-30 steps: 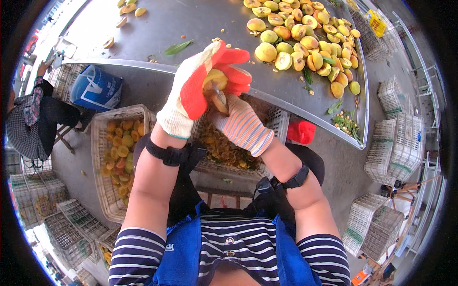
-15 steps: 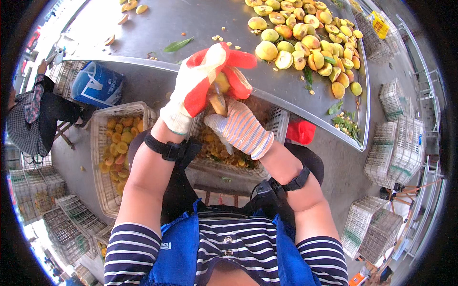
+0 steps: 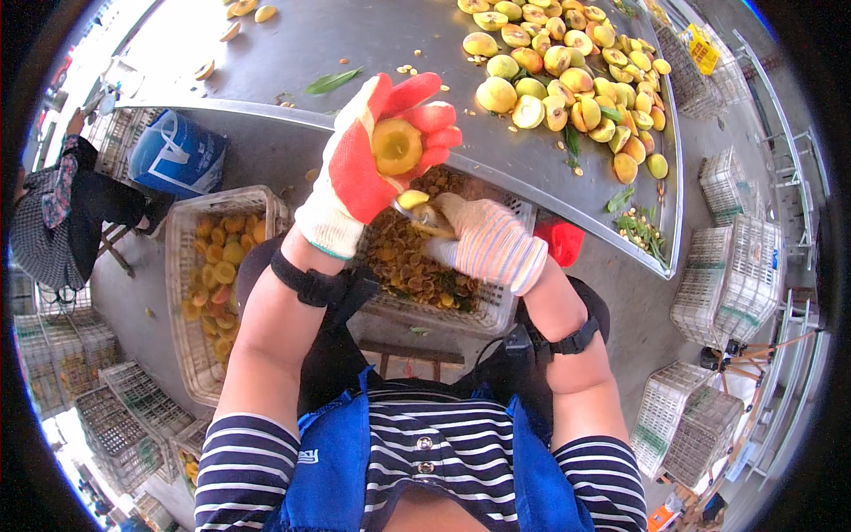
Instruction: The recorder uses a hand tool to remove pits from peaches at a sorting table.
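Observation:
My left hand [image 3: 347,182], in a red and white work glove, is turned palm up. Its fingers curl round a peach half [image 3: 396,147] with a round hollow in its cut face. In a striped glove, my right hand [image 3: 492,241] grips a short pitting tool [image 3: 433,222], slightly smeared by motion. A scrap of yellow flesh [image 3: 411,199] is at the tool's tip, just below the left palm. Underneath both hands is a crate [image 3: 434,321] of brownish pits and scraps. Many halved peaches [image 3: 576,78] are heaped on the metal table [image 3: 390,44] ahead.
Left of my legs stands a white crate [image 3: 183,310] of peach halves. A blue bucket [image 3: 182,155] and a seated person [image 3: 66,213] are farther left. Stacked crates [image 3: 731,275] line the right side. The table's metal edge [image 3: 567,208] runs close beyond my hands.
My right hand has drawn the tool out of the peach half, moving down and right. My left hand has turned up, and the hollow cut face now shows.

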Demonstrator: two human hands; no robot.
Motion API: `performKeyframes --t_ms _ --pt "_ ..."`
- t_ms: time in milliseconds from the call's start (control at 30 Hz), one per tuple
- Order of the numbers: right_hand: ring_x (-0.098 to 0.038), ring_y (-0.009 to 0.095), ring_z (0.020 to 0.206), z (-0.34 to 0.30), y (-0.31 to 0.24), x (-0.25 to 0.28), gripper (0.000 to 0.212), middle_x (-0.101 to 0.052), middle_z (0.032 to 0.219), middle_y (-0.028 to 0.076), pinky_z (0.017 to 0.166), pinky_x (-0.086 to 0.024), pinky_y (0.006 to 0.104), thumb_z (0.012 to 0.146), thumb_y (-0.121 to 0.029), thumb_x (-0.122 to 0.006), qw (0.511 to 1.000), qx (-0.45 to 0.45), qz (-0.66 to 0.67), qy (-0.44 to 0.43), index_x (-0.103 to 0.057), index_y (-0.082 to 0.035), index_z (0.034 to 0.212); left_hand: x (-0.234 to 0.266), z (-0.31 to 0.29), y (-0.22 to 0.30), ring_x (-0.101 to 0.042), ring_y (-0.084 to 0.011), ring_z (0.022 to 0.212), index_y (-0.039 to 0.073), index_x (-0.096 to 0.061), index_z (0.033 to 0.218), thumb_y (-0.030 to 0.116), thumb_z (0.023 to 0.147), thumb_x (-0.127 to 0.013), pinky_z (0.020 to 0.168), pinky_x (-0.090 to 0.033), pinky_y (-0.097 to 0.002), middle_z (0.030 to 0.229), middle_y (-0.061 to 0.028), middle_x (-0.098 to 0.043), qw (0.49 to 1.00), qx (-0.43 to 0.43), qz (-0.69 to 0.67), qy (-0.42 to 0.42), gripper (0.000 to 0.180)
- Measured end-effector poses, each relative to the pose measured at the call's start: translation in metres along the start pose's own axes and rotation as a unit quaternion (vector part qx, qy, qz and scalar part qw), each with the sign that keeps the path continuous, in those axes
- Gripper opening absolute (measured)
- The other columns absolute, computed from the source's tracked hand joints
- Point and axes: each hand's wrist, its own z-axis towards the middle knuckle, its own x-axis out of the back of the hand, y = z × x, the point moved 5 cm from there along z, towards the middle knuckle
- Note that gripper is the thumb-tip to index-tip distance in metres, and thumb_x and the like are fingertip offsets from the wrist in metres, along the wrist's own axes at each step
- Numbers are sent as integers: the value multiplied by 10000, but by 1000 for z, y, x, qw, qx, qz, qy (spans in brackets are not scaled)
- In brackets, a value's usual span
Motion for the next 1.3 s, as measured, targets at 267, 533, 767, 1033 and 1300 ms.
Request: performKeyframes --t_ms 267,533,767,1033,1300 --pt "-707 418 938 -25 10 48 236 -732 959 178 784 -563 521 911 -260 -706 985 14 -42 168 -675 -100 1082 0 -10 12 -738 -303 1049 57 -603 1433 555 1085 -503 877 -597 -407 1254 -184 -731 989 3 132 61 615" --pt "-717 400 940 42 -38 52 265 -711 961 173 816 -585 486 880 -234 -718 957 1 11 289 -685 -128 1120 6 -16 -9 -683 -253 1174 39 -588 1446 502 1115 -452 1006 -556 -408 1325 -136 -686 998 35 -45 -26 585" --pt "-729 427 928 119 -99 75 262 -751 986 223 824 -589 525 833 -259 -688 959 59 -44 273 -750 -94 1027 33 -4 -19 -631 -336 1271 110 -497 1486 445 1122 -432 1106 -518 -499 1430 -162 -601 998 -10 -47 -36 499" --pt "-703 445 1050 144 132 78 511 -733 1098 243 913 -563 511 884 -456 -693 945 -201 -176 187 -654 -182 1314 7 -14 18 -702 -329 1142 41 -562 1476 512 1080 -533 1001 -559 -419 1346 -193 -686 994 -10 23 107 616" --pt "-698 450 1042 81 151 94 470 -726 1080 285 920 -557 476 840 -332 -691 904 -260 127 315 -673 11 1162 13 -2 7 -667 -323 1221 82 -567 1488 483 1096 -507 1067 -526 -435 1411 -167 -659 989 -50 70 119 564"
